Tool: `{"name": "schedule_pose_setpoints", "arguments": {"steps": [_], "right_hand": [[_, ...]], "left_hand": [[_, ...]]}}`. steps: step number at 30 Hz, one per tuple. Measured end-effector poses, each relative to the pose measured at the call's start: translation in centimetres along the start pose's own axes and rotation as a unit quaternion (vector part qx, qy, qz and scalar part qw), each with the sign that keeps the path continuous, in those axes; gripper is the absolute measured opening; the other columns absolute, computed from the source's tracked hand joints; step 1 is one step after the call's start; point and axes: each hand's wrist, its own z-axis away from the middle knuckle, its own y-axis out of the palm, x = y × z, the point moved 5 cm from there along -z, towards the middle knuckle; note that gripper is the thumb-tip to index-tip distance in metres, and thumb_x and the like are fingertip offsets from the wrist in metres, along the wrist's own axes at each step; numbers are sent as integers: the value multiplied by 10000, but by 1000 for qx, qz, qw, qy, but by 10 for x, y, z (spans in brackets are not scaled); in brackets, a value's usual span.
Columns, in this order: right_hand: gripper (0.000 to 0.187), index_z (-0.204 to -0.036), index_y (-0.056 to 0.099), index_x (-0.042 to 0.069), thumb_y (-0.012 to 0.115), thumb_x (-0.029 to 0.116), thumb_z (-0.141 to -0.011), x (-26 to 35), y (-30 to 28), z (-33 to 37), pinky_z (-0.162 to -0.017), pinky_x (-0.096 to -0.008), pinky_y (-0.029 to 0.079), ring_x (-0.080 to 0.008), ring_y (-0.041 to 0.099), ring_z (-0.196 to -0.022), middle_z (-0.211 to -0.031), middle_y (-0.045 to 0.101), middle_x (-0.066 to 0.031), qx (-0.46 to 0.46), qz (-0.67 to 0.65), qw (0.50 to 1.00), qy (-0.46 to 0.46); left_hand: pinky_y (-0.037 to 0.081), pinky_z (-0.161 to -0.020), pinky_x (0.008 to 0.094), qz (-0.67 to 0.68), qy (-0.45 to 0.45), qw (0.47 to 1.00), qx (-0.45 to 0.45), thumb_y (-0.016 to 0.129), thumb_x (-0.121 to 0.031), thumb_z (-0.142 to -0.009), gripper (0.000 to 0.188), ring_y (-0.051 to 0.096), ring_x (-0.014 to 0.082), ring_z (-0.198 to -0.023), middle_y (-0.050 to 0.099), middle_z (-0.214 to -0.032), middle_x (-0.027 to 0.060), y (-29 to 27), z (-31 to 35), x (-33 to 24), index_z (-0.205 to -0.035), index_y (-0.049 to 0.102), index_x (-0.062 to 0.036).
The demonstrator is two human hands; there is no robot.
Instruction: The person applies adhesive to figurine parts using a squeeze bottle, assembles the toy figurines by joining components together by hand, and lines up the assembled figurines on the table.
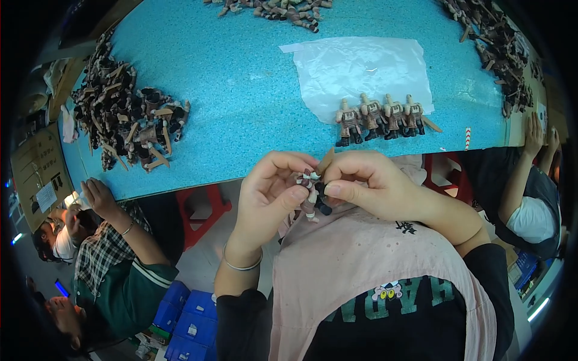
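Note:
In front of my chest, just off the table's near edge, both hands are closed around one small toy figure [309, 191] in brown, white and black. My left hand [271, 194] pinches its pale and brown side between thumb and fingers. With thumb and bent fingers, my right hand [367, 185] grips the dark side of the figure. A flat tan piece [326, 161] sticks up between the two hands; whether it is joined to the figure I cannot tell. Beyond my right hand, several similar brown figures [372, 115] lie in a row, partly on a white plastic sheet [361, 69].
The blue table [241, 102] bears a large pile of figures [126, 114] at left, another pile [494, 54] at right and more figures [283, 11] at the far edge. Co-workers sit on both sides. A red stool [205, 213] and blue bins [192, 319] stand below.

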Motion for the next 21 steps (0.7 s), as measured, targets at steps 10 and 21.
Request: {"name": "schedule_pose_setpoints", "arguments": {"steps": [10,21], "right_hand": [[166,-832,574,0,611,151,-891,-1,-3,-5,-599,-320,422,-204,528,-664,-734,553,-89,-22,188,976,-105],[152,-825,552,-3,593,132,-882,-6,-3,2,-624,-377,418,-297,533,-691,-748,532,-128,10,227,969,-102]], "left_hand": [[505,-790,254,-44,11,999,8,562,-2,-908,161,548,112,-939,477,-1220,130,4,8,5,-1056,501,14],[485,-773,253,-51,-27,998,-11,518,4,-930,125,534,95,-886,478,-1211,118,8,16,17,-1050,483,7]]}}
